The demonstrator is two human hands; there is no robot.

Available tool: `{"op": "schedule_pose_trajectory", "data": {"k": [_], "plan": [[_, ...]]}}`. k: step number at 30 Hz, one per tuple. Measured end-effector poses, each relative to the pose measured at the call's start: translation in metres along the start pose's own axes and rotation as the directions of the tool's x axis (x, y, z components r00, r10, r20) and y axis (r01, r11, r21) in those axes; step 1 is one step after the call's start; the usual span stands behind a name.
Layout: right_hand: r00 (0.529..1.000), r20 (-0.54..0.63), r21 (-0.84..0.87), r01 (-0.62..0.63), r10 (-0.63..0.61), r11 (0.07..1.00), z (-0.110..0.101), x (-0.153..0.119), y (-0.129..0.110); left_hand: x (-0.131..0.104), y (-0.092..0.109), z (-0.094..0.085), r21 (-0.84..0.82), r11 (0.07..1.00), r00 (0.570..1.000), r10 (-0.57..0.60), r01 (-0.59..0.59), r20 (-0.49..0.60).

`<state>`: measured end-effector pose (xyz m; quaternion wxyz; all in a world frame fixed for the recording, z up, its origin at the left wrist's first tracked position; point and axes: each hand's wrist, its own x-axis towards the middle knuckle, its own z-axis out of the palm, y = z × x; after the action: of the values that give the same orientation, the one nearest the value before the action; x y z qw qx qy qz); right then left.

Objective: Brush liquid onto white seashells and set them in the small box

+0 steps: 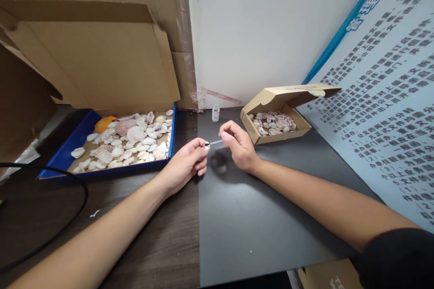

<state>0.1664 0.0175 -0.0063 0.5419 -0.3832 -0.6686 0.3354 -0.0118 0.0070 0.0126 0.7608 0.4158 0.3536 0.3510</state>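
My left hand (189,164) pinches a small whitish piece (207,146), perhaps a shell, between thumb and forefinger. My right hand (239,146) holds a thin, pale stick (216,142) whose dark tip meets the piece at my left fingertips. Just beyond the hands stands a small clear bottle (215,113) with a label. On the left, a blue-edged box (174,133) with its lid raised holds several shells (135,134). A smaller cardboard box (250,127) at the right, lid partly raised, also holds several shells (267,123).
A black cable (85,194) curves over the dark wooden table (152,244) at the left. Under my right arm lies a grey mat (244,235). Behind stand a white panel (251,31) and cardboard; a printed poster (383,99) leans at the right.
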Motion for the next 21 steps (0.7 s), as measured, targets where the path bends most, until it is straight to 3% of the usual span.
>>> {"op": "schedule_pose_trajectory", "data": {"k": [21], "plan": [[1.000, -0.009, -0.021, 0.001, -0.001, 1.000, 0.0005, 0.0008, 0.0005, -0.0013, 0.0037, 0.0006, -0.072, 0.997, 0.999, -0.023, 0.021, -0.027]]}}
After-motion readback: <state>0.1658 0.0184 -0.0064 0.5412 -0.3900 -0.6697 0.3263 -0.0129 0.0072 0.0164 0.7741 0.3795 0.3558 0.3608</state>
